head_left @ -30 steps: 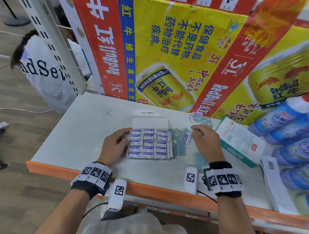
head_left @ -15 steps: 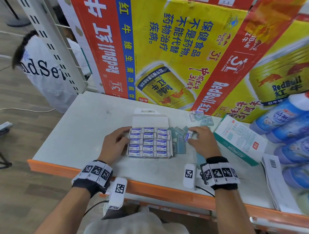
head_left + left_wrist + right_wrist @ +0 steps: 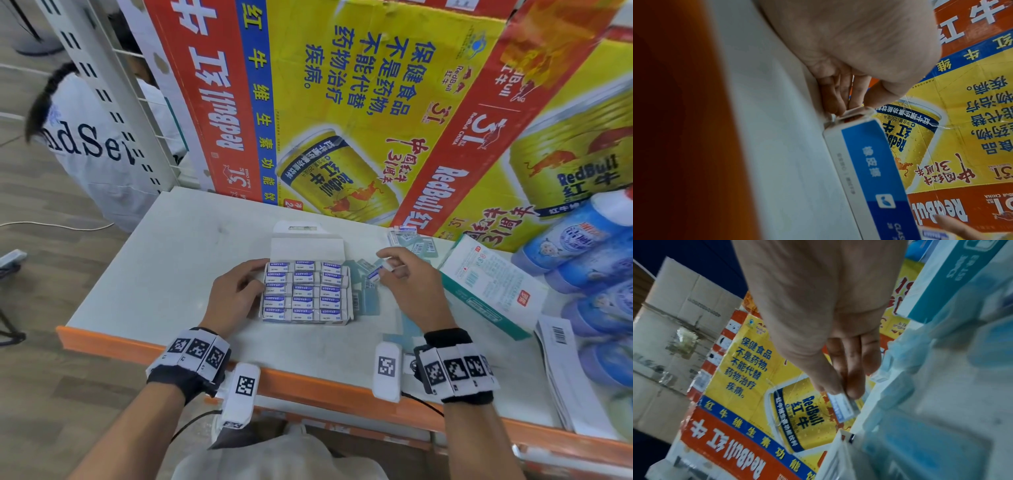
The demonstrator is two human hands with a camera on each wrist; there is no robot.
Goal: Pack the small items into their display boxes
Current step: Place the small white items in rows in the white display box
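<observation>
An open white display box [image 3: 350, 291] filled with rows of blue-and-white erasers sits mid-table, its lid flap [image 3: 306, 248] folded back. My left hand [image 3: 255, 277] holds the box at its left wall; the left wrist view shows thumb and fingers [image 3: 835, 104] pinching the corner of the box [image 3: 869, 162]. Just right of the box, my right hand [image 3: 383, 267] pinches one eraser [image 3: 374, 275] between thumb and fingers, slightly above the table; the right wrist view shows that eraser [image 3: 840, 405] too. Loose erasers [image 3: 368, 299] lie beside the box, and a few more [image 3: 412, 240] at the back.
Red Bull cartons [image 3: 342, 120] wall off the back of the table [image 3: 171, 260]. A teal-and-white box [image 3: 489, 284], blue bottles [image 3: 582, 246] and a paper stack [image 3: 565, 370] crowd the right. The orange table edge [image 3: 308, 380] runs in front. A person in white [image 3: 85, 147] crouches far left.
My right hand reached into the loose erasers, took one between thumb and fingers and lifted it slightly. The left hand stayed on the box.
</observation>
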